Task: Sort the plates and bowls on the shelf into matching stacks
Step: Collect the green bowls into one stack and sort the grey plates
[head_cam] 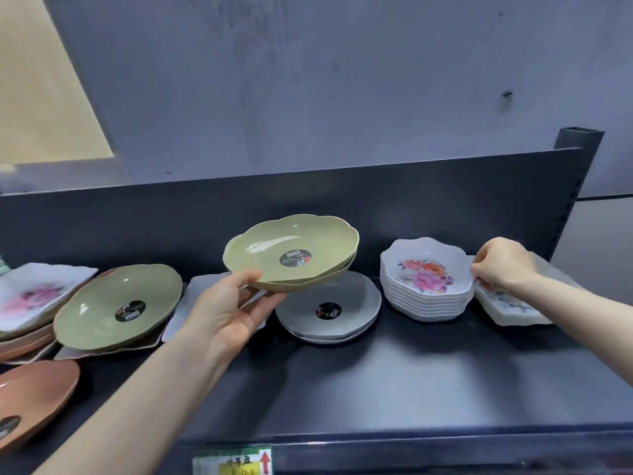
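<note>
head view: the left hand [227,311] holds a pair of nested green scalloped bowls [291,252] clear of the dark shelf [411,371], thumb over the near rim and fingers underneath, right above a small stack of grey plates [328,308] near the middle of the shelf. another green bowl [118,308] rests toward the left end, tilted on a mixed heap of white and pink dishes. a salmon-pink bowl [32,399] sits at the front left corner. the right hand [503,265] pinches the rim of the stack of white floral bowls [426,281] toward the right end, fingers narrowed on the edge; a white floral dish [507,308] lies just beside it, partly under the wrist.

risk, as i judge it: the green pair is gripped at one edge only, so it could tip or the lower bowl could slip free. setting them on the tilted green bowl could slide the whole heap. tugging the floral stack by one rim could skew it.
</note>
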The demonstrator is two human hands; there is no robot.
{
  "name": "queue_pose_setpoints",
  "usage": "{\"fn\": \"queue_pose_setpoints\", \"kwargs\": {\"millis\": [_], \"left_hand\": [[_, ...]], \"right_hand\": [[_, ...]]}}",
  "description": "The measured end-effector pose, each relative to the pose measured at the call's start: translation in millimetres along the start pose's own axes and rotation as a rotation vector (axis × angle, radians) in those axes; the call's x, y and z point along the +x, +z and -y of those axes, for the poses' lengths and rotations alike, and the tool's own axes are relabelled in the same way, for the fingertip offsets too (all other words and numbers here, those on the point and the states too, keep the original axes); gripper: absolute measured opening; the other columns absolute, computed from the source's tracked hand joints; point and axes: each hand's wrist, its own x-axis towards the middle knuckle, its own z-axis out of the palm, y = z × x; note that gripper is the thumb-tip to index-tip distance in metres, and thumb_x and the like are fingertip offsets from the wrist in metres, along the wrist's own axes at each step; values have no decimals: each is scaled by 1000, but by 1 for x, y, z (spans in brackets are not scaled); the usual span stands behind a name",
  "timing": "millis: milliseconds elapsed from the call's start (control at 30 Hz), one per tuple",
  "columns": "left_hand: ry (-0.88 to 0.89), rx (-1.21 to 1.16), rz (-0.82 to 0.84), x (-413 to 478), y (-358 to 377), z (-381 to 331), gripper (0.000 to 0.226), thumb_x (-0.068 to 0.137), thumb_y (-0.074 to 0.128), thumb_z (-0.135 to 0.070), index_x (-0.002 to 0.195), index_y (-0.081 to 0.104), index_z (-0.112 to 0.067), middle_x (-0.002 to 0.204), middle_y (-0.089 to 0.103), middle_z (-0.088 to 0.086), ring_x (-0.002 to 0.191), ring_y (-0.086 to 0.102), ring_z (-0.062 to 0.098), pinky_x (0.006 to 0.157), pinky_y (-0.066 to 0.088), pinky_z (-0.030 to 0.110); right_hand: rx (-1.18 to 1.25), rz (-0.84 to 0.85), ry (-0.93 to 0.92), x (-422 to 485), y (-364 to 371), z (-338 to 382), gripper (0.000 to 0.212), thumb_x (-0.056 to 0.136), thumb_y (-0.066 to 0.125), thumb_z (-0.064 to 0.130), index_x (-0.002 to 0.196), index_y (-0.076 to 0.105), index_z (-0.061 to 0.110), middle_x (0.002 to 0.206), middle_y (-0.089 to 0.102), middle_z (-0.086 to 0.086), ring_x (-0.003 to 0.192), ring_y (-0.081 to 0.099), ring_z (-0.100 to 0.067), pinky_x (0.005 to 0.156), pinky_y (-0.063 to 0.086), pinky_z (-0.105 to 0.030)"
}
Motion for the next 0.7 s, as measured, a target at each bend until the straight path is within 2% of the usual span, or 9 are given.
{"fn": "queue_pose_setpoints", "kwargs": {"millis": [67,200,267,367,467,500,600,700], "left_hand": [[15,-8,-27,-2,0,2,4,89,51,3,88,54,1,99,57,20,100,60,36,57,59,44],[36,-12,-95,-4,-5,4,4,90,51,2,88,54,0,91,58,18,102,59,35,67,52,48],[52,-29,-114,-4,-9,1,4,90,51,2,89,54,0,90,58,17,96,60,33,74,54,47],[95,-58,-154,-7,-18,-6,5,90,50,3,89,53,0,99,57,19,95,61,32,61,60,43],[139,-89,-216,-11,-32,-15,6,90,49,5,87,51,0,105,55,20,109,56,34,56,59,45],[154,-96,-228,-13,-38,-19,6,89,48,5,87,51,0,103,54,19,107,57,33,60,59,45],[202,-107,-260,-17,-58,-30,10,89,48,6,84,51,-2,90,54,16,86,59,26,89,52,49],[245,-124,-280,-21,-81,-44,13,89,48,6,83,51,-4,90,51,16,79,57,26,84,55,49]], "right_hand": [[-103,20,-86,5,1,-1,13,71,56,0,65,67,0,57,68,-14,59,68,-32,57,57,-35],[-343,43,-246,9,-6,7,9,76,55,4,69,61,4,67,62,-9,64,59,-31,47,36,-25],[-385,-19,-342,9,-9,22,13,77,53,5,72,65,7,76,64,-9,69,59,-32,52,40,-26],[-175,17,-447,1,-4,58,20,74,55,7,62,67,15,73,68,-2,72,62,-29,63,52,-32],[21,234,-497,-23,14,98,21,71,56,6,57,69,17,55,67,3,54,63,-15,62,53,-26],[78,315,-499,-33,23,111,20,69,56,5,59,70,14,52,67,1,48,62,-14,60,53,-25],[178,484,-518,-60,49,146,16,68,57,1,65,72,8,55,69,-7,43,60,-14,56,53,-24],[177,556,-553,-82,76,177,17,68,56,-1,65,70,9,55,67,-6,41,58,-12,54,51,-21]]}}
